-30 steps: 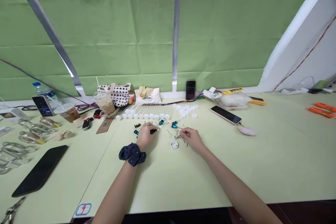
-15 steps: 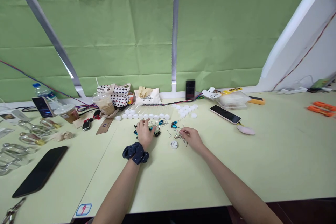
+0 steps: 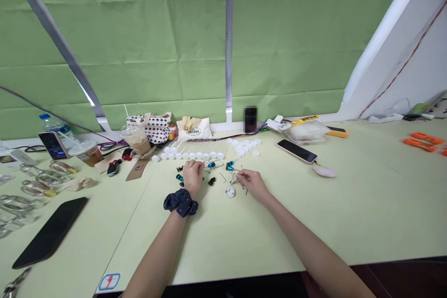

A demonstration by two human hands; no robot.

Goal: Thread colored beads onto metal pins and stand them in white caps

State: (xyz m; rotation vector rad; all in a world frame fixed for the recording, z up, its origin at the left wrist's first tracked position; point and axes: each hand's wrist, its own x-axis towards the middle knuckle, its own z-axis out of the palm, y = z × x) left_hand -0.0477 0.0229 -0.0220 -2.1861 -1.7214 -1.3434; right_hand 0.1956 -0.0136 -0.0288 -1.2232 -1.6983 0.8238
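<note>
Green blind panels [image 3: 195,37] fill the upper frame behind a pale desk [image 3: 244,242]. Right hand [image 3: 254,183], just right of frame centre: thumb and fingertips drawn close together over a loose cluster of small metal rods [image 3: 233,181]. The rods lie directly under and just left of this grip, a few showing below the fingers; whether one is pinched cannot be told. Left hand [image 3: 193,178], left of centre, back towards the camera, fingers bent down to the desk; its grip is mostly hidden, so closure on any part cannot be told. Nearest to it: a black fitting [image 3: 212,181] just to its right, a blue-and-black fitting [image 3: 179,177] at its left edge, a blue fitting [image 3: 211,165] just above right. Between the two hands: a bent metal rod [image 3: 223,177] and, above it, a second blue fitting, turquoise and dark [image 3: 229,166]. White round disc [image 3: 229,193] lies below the rods, apart from both hands. Beyond the hands, a row of white caps [image 3: 193,155] runs left of centre, with a looser group of caps [image 3: 246,148] to its right. Dark scrunchie [image 3: 180,202] on the left wrist.
</note>
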